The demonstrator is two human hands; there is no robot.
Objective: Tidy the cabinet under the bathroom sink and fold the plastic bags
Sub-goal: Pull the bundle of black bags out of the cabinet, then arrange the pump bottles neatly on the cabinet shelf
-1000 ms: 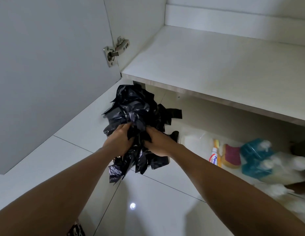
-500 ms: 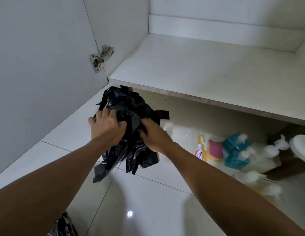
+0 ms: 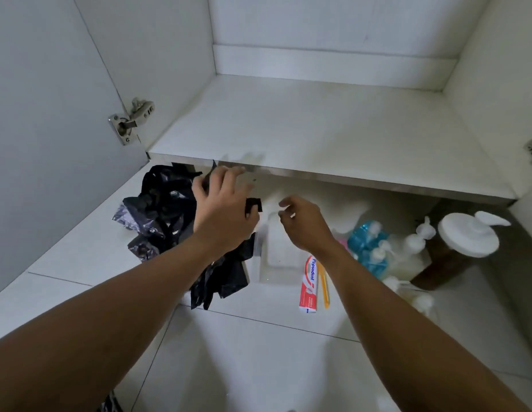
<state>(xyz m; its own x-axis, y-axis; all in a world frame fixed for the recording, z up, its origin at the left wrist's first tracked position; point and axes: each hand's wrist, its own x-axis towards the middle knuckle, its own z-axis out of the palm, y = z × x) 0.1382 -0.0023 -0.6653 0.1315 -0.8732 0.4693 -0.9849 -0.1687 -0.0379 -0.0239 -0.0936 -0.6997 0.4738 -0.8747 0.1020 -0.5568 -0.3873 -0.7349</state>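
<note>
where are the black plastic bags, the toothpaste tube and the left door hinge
black plastic bags (image 3: 160, 203): head view, middle of the crumpled heap
toothpaste tube (image 3: 308, 282): head view, red-and-white body
left door hinge (image 3: 131, 121): head view, metal arm

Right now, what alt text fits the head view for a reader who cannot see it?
A left hand reaches over a heap of crumpled black plastic bags on the white floor in front of an open cabinet, with the right hand beside it, fingers loosely curled. A toothpaste tube, a toothbrush and pump bottles lie to the right.
</note>
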